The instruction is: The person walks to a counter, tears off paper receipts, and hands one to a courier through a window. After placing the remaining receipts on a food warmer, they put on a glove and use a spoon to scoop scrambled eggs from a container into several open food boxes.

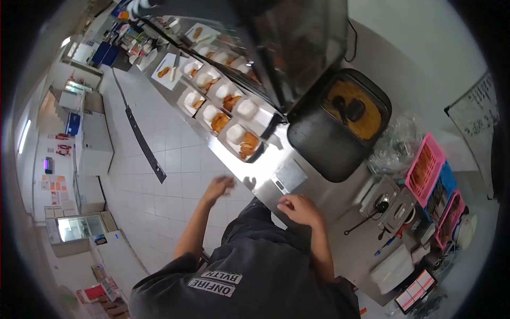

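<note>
My left hand (219, 189) is raised beside the steel counter's front edge, its fingers bent and smeared by motion. Over the counter edge, my right hand (303, 210) has its fingers curled against the thumb; anything between them is hidden. Just beyond it lies a flat kitchen scale (289, 176) with a small display. Further up the counter stand rows of open trays, the nearest one (243, 139) holding a white mound of rice and browned, breaded-looking pieces. One tray (247, 109) shows only rice. Neither hand touches a tray.
A black container (324, 143) with orange-brown sauce and a dark ladle (340, 109) sits right of the trays. A glass-sided cabinet (308, 48) rises behind them. Metal lids (380, 199), a pink basket (426, 167) and plastic bags (396, 146) crowd the right. A cutting board (166, 74) lies far left.
</note>
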The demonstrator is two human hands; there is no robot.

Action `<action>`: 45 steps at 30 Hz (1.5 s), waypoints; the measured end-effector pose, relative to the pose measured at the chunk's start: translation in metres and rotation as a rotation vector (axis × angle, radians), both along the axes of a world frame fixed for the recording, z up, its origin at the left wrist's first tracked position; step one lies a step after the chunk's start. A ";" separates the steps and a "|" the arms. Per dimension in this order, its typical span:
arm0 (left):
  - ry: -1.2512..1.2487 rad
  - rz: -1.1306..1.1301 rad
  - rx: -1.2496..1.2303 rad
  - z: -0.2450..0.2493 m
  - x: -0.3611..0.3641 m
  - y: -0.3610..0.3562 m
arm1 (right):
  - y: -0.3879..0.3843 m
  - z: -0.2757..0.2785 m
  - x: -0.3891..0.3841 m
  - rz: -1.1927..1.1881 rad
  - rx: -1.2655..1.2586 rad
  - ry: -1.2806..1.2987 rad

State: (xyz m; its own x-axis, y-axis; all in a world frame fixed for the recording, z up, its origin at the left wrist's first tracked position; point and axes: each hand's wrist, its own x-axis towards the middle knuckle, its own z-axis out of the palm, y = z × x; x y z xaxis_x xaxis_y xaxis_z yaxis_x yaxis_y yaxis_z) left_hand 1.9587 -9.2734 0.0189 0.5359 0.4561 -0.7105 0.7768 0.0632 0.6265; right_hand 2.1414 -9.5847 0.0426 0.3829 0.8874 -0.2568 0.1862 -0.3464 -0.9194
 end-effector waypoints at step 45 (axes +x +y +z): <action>-0.193 -0.613 0.852 -0.057 0.118 0.172 | 0.196 -0.173 0.088 -0.507 -0.399 -0.225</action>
State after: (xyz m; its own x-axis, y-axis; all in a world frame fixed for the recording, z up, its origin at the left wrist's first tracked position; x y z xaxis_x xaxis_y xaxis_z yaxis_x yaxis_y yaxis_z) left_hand 2.0768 -9.1018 -0.0381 0.9120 0.3765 -0.1628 0.4099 -0.8218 0.3959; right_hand 2.2295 -9.3883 -0.1301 0.8088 0.4379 -0.3925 0.0828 -0.7456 -0.6612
